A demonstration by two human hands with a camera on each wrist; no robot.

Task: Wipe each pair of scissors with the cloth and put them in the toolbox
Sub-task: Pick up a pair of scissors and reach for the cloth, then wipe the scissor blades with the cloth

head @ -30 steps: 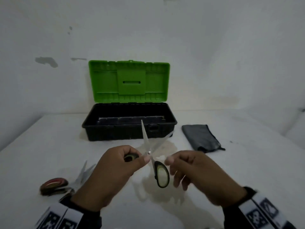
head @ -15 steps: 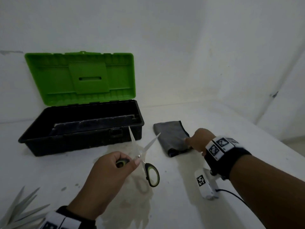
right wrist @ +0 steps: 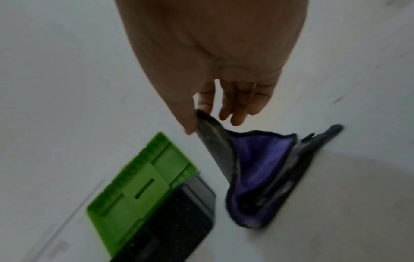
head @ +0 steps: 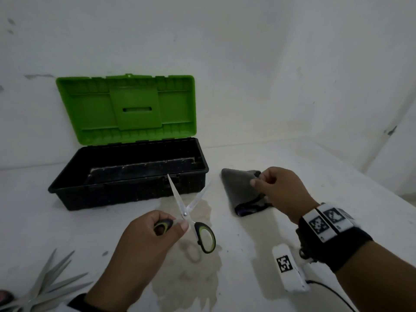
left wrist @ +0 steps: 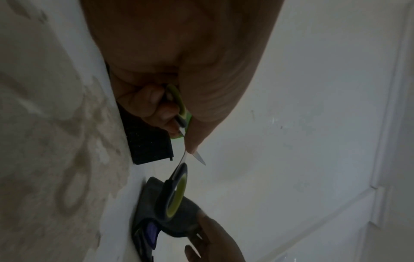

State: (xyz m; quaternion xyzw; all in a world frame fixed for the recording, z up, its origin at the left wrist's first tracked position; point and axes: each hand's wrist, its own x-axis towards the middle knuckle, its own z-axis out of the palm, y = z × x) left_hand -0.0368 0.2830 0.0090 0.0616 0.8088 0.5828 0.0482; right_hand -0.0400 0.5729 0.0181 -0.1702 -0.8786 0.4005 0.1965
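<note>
Nearest me, low to the left of my left hand [head: 144, 239], a fan of bare steel blades [head: 48, 280] lies on the white table [head: 281, 167], more scissors waiting their turn, I judge, though their handles are mostly cut off by the frame edge. My left hand has its fingers curled round one loop of the green-and-black scissors [head: 191, 218] with the thumb pressed near the pivot; the other loop hangs free just to the right of that grip. I hold them this way, I think, to keep both blades exposed for wiping: they stand splayed in a V, long axis running from the handles near me up and away, tips pointing toward the toolbox. Across from that grip, to the right and a little farther out, my right hand [head: 279, 190] pinches a corner of the grey cloth [head: 240, 188] between thumb and forefinger, the other fingers loosely bent; the wrist view shows the fold opening on a purple inner face [right wrist: 262, 163] while the rest drags on the table. Farthest, beyond the scissor tips, the black toolbox [head: 126, 197] sits with its green lid [head: 128, 109] propped upright and its interior dark.
</note>
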